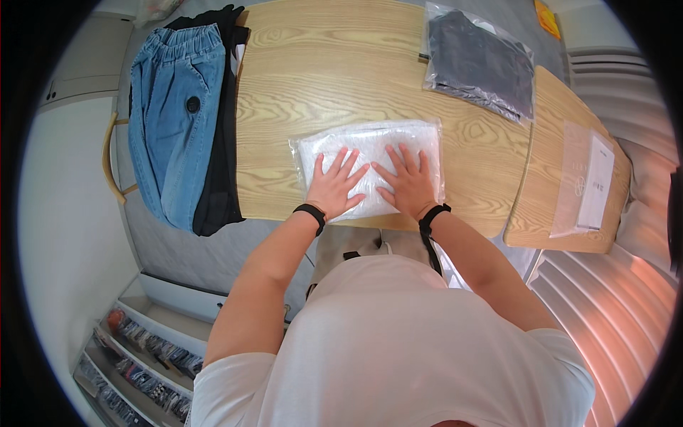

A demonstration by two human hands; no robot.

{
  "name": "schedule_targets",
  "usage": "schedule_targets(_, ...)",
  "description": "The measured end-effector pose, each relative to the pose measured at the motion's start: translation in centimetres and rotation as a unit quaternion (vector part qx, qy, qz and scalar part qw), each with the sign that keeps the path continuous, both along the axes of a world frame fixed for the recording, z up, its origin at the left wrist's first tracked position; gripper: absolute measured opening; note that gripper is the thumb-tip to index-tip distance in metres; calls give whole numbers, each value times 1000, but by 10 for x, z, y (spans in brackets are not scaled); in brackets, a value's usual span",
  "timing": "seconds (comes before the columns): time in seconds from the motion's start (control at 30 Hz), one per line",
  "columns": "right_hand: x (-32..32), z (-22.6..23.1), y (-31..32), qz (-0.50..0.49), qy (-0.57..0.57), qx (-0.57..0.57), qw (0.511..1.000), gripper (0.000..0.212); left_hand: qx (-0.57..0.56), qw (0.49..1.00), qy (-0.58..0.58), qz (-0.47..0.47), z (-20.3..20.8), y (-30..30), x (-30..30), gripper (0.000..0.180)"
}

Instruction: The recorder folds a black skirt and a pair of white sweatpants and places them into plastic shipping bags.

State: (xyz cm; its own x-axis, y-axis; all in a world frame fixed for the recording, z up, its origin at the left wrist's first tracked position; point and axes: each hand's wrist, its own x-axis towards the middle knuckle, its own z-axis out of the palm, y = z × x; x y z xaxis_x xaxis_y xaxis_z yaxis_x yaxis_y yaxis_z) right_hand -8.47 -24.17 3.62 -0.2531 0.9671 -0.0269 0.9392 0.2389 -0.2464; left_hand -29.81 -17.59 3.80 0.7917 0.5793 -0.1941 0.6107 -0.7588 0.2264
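A folded white garment in a clear plastic bag (370,142) lies flat at the near edge of the wooden table (334,71). Both palms press down on it from above. My left hand (333,186) is spread over its left half, fingers pointing away from me. On the right half rests my right hand (409,183), its fingers also stretched and apart. Neither hand grips anything. A black band circles each wrist. The bag's clear margins stick out at the left and right sides.
Blue jeans (174,121) lie over black clothing (220,178) at the table's left end. A dark garment in a clear bag (480,64) is at the far right. On the right-hand table leaf (548,128) lies a clear bag with a white sheet (596,181). Drawers (153,356) stand lower left.
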Motion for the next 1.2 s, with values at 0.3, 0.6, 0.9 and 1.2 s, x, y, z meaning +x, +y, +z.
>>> schedule_targets(0.3, 2, -1, -1, 5, -7, 15, 1000, 54, 9, 1000, -17, 0, -2, 0, 1, 65)
schedule_targets(0.6, 14, 20, -9, 21, 51, -16, 998, 62, -68, 992, -95, 48, 30, 9, -22, 63)
schedule_targets(0.9, 57, -16, -37, -477, 355, -119, 795, 79, -270, 735, -254, 568, -15, -28, -68, 61)
schedule_targets(1.2, 63, -12, -43, -372, 371, -161, 836, 58, -336, 758, -296, 475, 7, -44, -46, 45)
